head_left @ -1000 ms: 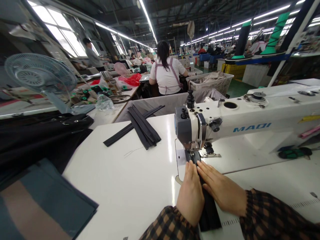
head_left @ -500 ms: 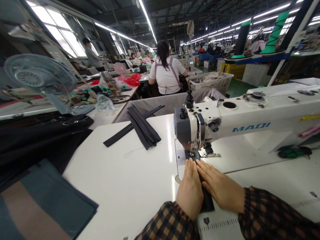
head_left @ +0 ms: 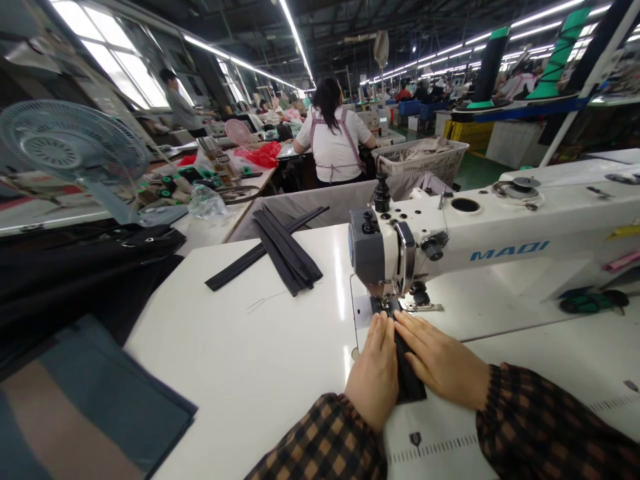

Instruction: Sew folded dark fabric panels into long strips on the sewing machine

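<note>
A narrow black fabric strip [head_left: 411, 380] runs lengthwise under the presser foot of a white sewing machine [head_left: 520, 233]. My left hand [head_left: 375, 373] lies flat over the strip's left edge, fingers stretched out and together, tips just in front of the foot. From the right, my right hand [head_left: 440, 360] rests flat on the strip too, its fingers extended toward the needle area. Neither hand wraps round the fabric. Several more black strips [head_left: 285, 250] lie crossed on the white table [head_left: 225, 373], left of the machine head, near a loose thread.
Grey-blue fabric panels [head_left: 100, 407] and black cloth [head_left: 75, 287] lie at the left, below a fan [head_left: 65, 150]. Ahead, a person [head_left: 335, 140] sits with their back turned, beside a white basket [head_left: 425, 163]. Thread cones [head_left: 560, 57] stand at the upper right.
The strip's near end has moved forward, toward the machine. Both hands have shifted slightly forward with it and stay flat on the fabric. The camera view has moved a little.
</note>
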